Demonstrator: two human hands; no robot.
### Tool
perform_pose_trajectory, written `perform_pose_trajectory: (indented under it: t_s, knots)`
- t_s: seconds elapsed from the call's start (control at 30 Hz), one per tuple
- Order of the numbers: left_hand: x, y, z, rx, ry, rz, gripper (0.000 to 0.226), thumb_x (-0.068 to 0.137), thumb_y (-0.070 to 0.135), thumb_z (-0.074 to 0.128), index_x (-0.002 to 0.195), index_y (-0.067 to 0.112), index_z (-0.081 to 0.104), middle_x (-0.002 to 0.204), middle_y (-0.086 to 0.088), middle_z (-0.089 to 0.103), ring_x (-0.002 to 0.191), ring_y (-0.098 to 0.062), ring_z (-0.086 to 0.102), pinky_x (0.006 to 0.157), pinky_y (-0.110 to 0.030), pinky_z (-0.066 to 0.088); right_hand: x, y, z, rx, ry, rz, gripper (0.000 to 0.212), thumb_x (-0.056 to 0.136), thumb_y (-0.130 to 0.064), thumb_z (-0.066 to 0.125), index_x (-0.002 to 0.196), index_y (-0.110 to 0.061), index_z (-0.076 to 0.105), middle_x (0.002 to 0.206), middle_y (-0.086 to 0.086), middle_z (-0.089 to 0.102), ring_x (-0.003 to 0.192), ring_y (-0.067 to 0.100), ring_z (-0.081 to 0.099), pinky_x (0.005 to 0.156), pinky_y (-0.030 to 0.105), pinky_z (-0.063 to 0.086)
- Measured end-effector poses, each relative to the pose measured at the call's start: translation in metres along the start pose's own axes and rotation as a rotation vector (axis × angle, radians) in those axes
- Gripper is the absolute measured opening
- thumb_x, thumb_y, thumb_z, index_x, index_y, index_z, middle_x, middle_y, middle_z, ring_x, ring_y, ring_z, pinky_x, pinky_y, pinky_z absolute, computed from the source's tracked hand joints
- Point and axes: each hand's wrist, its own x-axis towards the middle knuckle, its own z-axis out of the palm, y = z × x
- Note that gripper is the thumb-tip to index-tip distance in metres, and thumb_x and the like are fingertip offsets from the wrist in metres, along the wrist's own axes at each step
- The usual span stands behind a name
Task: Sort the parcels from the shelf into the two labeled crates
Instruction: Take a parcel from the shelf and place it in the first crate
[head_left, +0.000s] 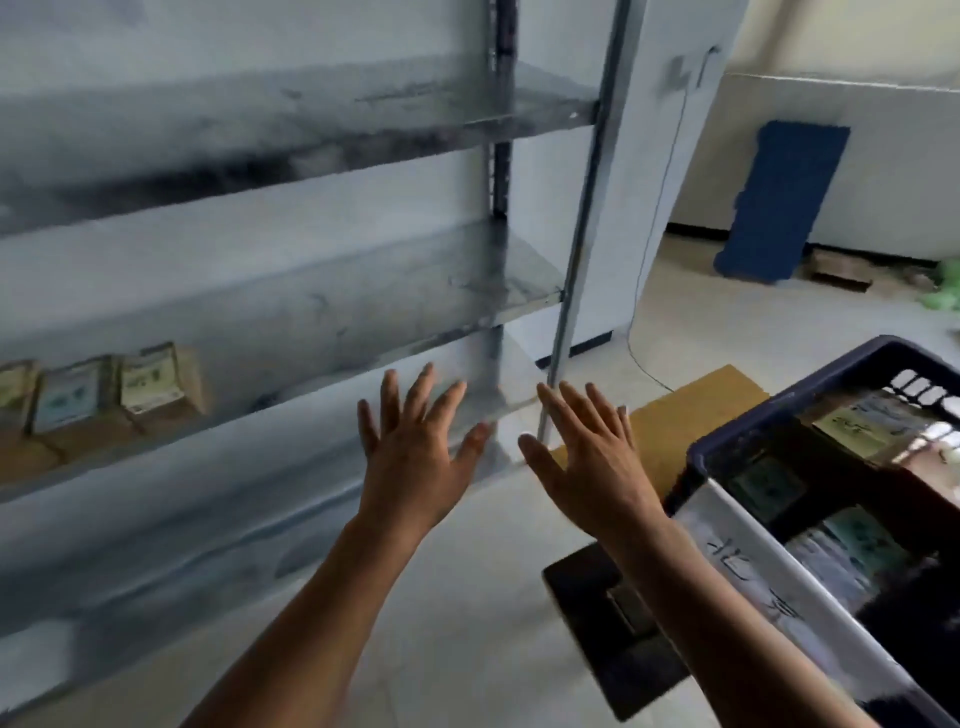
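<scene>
Both hands, left hand (410, 441) and right hand (587, 447), are spread flat and empty. Three parcels (98, 389) wait on the shelf (291, 358) at nine o'clock (blurry). The crate (779, 410) at three o'clock already has some inside.

Shelf (291, 322) on the left, three parcels (104, 389) standing on it at far left; crate (779, 431) on the right, parcels inside; both hands between them.

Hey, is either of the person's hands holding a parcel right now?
No, the left hand and right hand are both open and empty, fingers spread in front of the shelf.
</scene>
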Motion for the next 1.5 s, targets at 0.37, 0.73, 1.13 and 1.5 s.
perform_pose_trajectory:
  t_s: [0.37, 0.73, 1.13, 1.5]
  knots:
    - [-0.075, -0.250, -0.108, 0.015, 0.117, -0.370, 0.078, 0.094, 0.077, 0.021, 0.160, 0.035, 0.024, 0.172, 0.004, 0.005, 0.157, -0.029, -0.012, 0.125, -0.055, -0.007, 0.047, -0.247, 0.137, -0.009, -0.159, -0.262, 0.072, 0.103, -0.067, 0.032, 0.166, -0.039, 0.013, 0.175, -0.004, 0.005, 0.161, 0.020, -0.010, 0.131, 0.051, -0.004]
    - [-0.070, -0.369, -0.115, -0.016, 0.055, -0.494, 0.078, 0.097, 0.073, 0.027, 0.161, 0.029, 0.018, 0.172, -0.001, -0.001, 0.155, -0.031, -0.016, 0.123, -0.053, -0.011, 0.092, -0.325, 0.212, -0.001, -0.255, -0.323, 0.078, 0.096, -0.071, 0.022, 0.165, -0.036, 0.021, 0.174, -0.004, 0.014, 0.161, 0.017, -0.004, 0.131, 0.048, -0.003]
    - [0.093, -0.460, -0.065, 0.099, -0.106, -0.499, 0.082, 0.101, 0.068, 0.030, 0.163, 0.020, 0.006, 0.171, -0.011, -0.008, 0.155, -0.037, -0.011, 0.126, -0.052, -0.002, 0.235, -0.323, 0.283, 0.052, -0.327, -0.266, 0.069, 0.103, -0.064, 0.033, 0.165, -0.035, 0.021, 0.174, -0.001, 0.016, 0.162, 0.020, -0.003, 0.131, 0.053, 0.002]
    - [0.145, -0.464, -0.027, 0.058, -0.129, -0.512, 0.094, 0.094, 0.076, 0.021, 0.162, 0.013, 0.005, 0.171, -0.009, -0.007, 0.157, -0.026, -0.010, 0.125, -0.043, -0.009, 0.318, -0.306, 0.320, 0.116, -0.407, -0.209, 0.076, 0.097, -0.071, 0.023, 0.165, -0.035, 0.024, 0.173, 0.000, 0.021, 0.162, 0.022, 0.001, 0.130, 0.055, -0.001]
